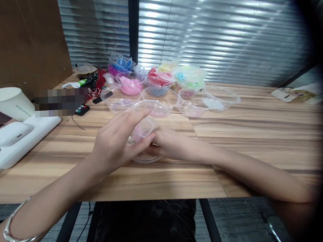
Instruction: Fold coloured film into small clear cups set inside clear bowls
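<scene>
Near the front of the wooden table, my two hands meet over a round clear plastic container [148, 159]. Between them is a small clear plastic cup [147, 126] with something pinkish in or behind it. My left hand [119, 134] curves around the cup from the left, its thumb reaching toward my right hand. From the right, my right hand [168, 140] bends inward with its fingers curled low by the cup. Those fingertips are partly hidden, and I cannot make out what they hold.
Behind my hands stand several clear bowls, one with pink pieces [131, 85], another with red packets [160, 77]. A power bank [43, 132] carrying a white case [10, 133], a paper cup [11, 101] and a small remote [82, 110] lie left. A packet [295, 94] lies far right.
</scene>
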`<state>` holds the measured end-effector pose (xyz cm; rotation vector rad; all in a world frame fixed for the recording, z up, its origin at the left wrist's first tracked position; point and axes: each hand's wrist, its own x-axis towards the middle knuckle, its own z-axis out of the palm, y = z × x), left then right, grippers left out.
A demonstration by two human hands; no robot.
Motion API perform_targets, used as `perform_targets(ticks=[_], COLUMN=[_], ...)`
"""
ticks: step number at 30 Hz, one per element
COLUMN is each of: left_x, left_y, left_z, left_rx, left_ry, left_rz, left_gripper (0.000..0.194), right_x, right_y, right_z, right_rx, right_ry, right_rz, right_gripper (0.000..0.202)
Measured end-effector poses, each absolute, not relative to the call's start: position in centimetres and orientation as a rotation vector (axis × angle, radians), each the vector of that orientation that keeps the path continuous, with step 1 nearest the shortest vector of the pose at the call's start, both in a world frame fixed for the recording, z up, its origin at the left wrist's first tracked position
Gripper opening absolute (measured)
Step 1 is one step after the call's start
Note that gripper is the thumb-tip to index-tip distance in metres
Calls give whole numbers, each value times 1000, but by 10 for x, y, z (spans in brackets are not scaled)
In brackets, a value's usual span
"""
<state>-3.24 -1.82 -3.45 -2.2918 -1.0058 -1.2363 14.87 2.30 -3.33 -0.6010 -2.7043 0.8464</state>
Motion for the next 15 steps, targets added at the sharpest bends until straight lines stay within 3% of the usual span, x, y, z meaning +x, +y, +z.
perform_targets(ticks=[15], left_x=[-32], left_y=[-18], left_z=[-33], left_rx=[-2283], left_ry=[-995], left_rz=[-1222], left_gripper=[46], right_x=[149], right_y=[23], right_z=[-35], right_rx=[-552], right_ry=[-2676], right_rz=[872], right_gripper=[19])
